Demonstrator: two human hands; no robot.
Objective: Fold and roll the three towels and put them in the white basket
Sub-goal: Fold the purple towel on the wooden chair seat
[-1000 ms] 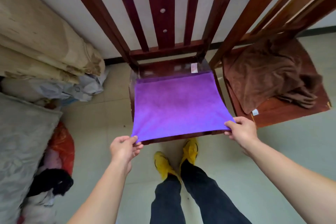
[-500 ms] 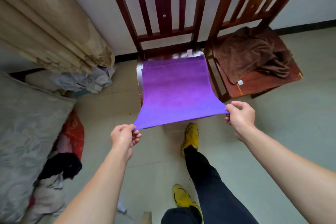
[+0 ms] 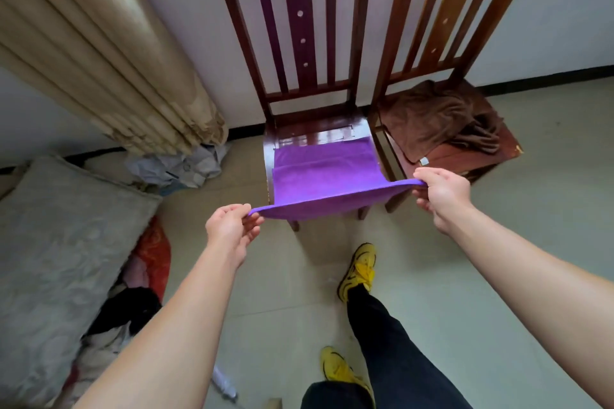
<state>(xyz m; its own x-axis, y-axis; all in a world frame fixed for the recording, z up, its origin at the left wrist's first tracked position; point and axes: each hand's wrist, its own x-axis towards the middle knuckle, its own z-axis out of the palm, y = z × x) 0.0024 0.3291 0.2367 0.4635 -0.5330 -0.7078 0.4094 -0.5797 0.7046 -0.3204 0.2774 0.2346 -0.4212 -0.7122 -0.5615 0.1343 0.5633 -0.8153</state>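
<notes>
Purple towel (image 3: 324, 176): far part lies on the seat of the dark wooden chair (image 3: 315, 133), one fold line showing across it. Its near edge is lifted clear of the seat front and stretched taut in front of the chair.

Left hand (image 3: 229, 229) pinches the near-left corner between thumb and fingers, out beyond the chair's front-left leg. Right hand (image 3: 438, 196) pinches the near-right corner, just off the chair's front-right corner. Neither hand holds anything else.

Brown towel (image 3: 432, 119) sits crumpled on a second chair (image 3: 478, 149) just right of the dark wooden chair. No third towel or white basket is in view.

Likely step: carrying the near edge toward the chair's back to make a fold.

Risks, as judged:
- Each grip is a thin pinch at a corner. A slip on either side would drop that corner to the floor in front of the chair and skew the fold
- The seat looks glossy. Any pull away from the chair could drag the whole towel off its front
- The right hand appears nearer the chair than the left. Uneven hands could lay the edges out of line, giving a lopsided roll later
</notes>
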